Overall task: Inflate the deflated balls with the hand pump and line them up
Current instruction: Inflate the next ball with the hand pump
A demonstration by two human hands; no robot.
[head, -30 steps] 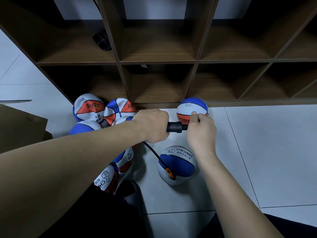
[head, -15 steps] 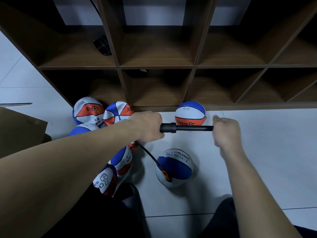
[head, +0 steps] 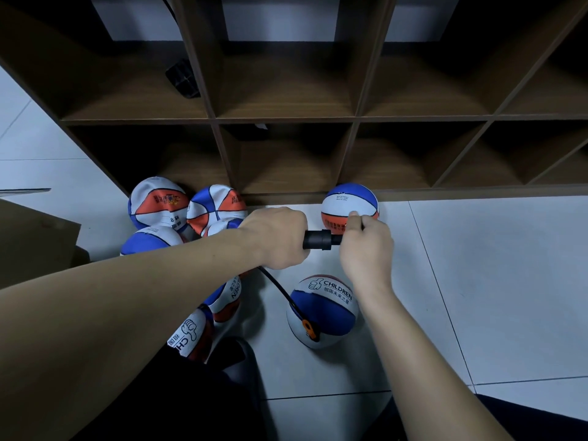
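From the head view, the left hand (head: 276, 239) grips the barrel of the black plastic hand pump (head: 321, 239), and the right hand (head: 366, 246) is curled round its handle, now pushed back in against the barrel after being drawn out half a second ago. One stroke has gone into the soft blue-and-white ball (head: 322, 311) on the pale tiled floor (head: 477, 281), joined by the thin black hose (head: 280, 289). A round inflated ball (head: 349, 203) sits against the brown wooden shelf (head: 286, 117); limp balls (head: 187, 208) are heaped at its left end.
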